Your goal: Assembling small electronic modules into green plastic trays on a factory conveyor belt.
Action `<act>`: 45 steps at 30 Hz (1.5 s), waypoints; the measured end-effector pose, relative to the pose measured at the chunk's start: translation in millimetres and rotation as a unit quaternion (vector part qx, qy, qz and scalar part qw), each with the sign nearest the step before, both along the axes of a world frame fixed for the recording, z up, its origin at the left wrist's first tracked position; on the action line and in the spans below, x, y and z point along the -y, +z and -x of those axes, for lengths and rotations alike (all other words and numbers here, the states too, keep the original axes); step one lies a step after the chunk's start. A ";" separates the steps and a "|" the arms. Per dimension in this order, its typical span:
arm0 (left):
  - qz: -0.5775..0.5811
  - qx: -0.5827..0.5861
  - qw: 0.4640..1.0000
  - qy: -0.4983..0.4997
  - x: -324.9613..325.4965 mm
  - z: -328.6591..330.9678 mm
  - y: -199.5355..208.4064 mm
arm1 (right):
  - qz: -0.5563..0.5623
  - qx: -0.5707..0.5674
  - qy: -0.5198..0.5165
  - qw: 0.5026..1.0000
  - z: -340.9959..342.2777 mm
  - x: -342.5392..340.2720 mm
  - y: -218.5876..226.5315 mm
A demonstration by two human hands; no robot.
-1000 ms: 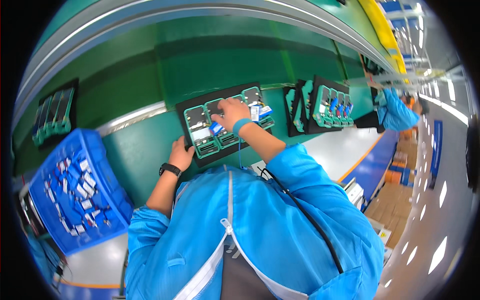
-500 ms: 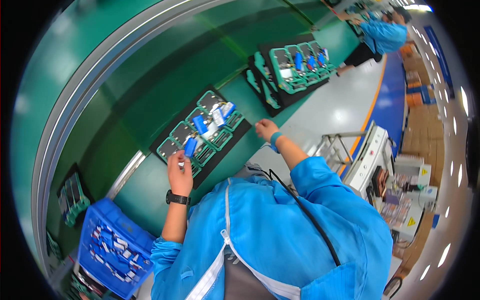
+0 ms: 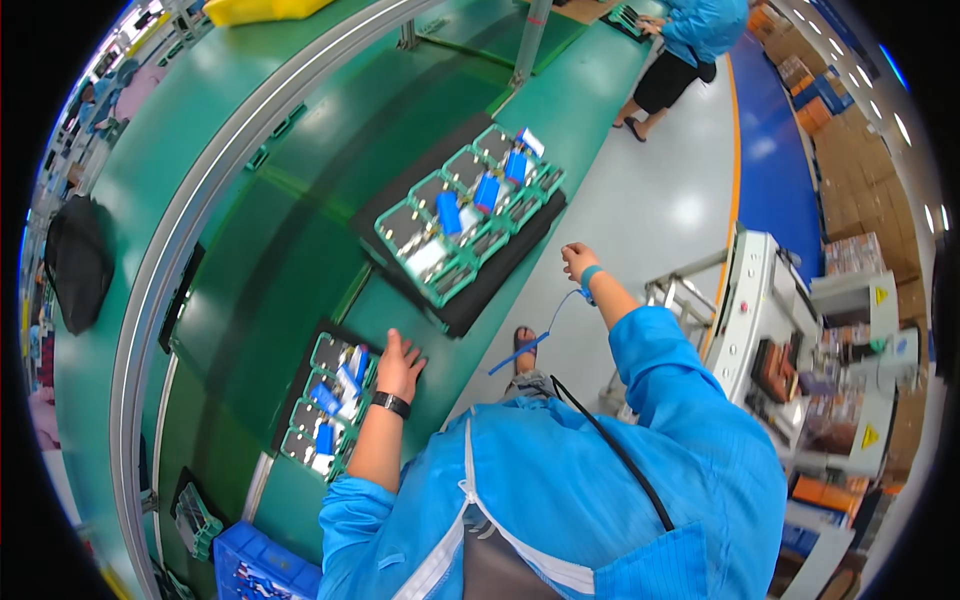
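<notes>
My left hand is open, fingers spread, over the green bench beside the nearer set of green frames. These frames hold dark boards, with blue-wrapped battery packs lying on them, all on a black mat. My right hand hangs off the bench edge above the floor, fingers curled and nothing visible in them. A blue wrist strap with a thin blue cord circles that wrist. Ahead, between and beyond my hands, a larger-looking set of green frames with blue packs sits on thick black foam.
A blue bin of blue-and-white packs stands at the lower left, near another framed board. A metal rail curves along the bench's left. On the right stands a white machine. A co-worker works farther up the bench.
My left hand has left the blue pack in the nearer frames and opened. The view has shifted along the bench, bringing the farther frames closer. My right hand stays beside the bench, its fingers curled.
</notes>
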State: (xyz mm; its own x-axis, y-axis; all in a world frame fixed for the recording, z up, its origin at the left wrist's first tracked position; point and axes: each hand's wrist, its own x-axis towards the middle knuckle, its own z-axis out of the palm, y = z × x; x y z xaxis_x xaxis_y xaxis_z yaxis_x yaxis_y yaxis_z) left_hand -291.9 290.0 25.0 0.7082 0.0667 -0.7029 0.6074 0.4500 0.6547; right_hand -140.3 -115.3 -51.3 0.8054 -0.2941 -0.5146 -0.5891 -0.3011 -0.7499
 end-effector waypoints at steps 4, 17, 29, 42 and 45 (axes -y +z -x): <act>-0.048 -0.059 0.991 0.114 28.9 -56.5 -45.8 | 0.047 0.091 0.093 0.990 -81.1 47.6 -41.4; 0.170 0.039 0.953 0.249 40.3 -80.7 -85.9 | 0.012 0.080 0.388 0.918 -149.0 38.1 -8.2; 0.172 0.045 0.946 0.270 64.5 -91.6 -74.3 | -0.029 0.132 0.418 0.898 -166.8 42.1 -28.4; 0.221 0.095 0.946 0.216 80.0 -108.2 -81.0 | 0.024 0.244 0.386 0.889 -172.2 48.0 -47.1; 0.194 0.067 0.960 0.190 81.1 -104.9 -64.4 | 0.201 0.177 0.539 0.798 -181.9 53.0 -83.9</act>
State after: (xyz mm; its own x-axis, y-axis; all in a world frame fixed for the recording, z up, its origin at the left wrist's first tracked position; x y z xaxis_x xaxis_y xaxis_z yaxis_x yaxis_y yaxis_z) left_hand -186.9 208.9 -39.4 0.7698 0.0902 -0.6319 0.2735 0.8479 0.4542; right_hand 41.6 -168.3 -135.2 0.7758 0.5847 -0.2371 0.4030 -0.7483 -0.5269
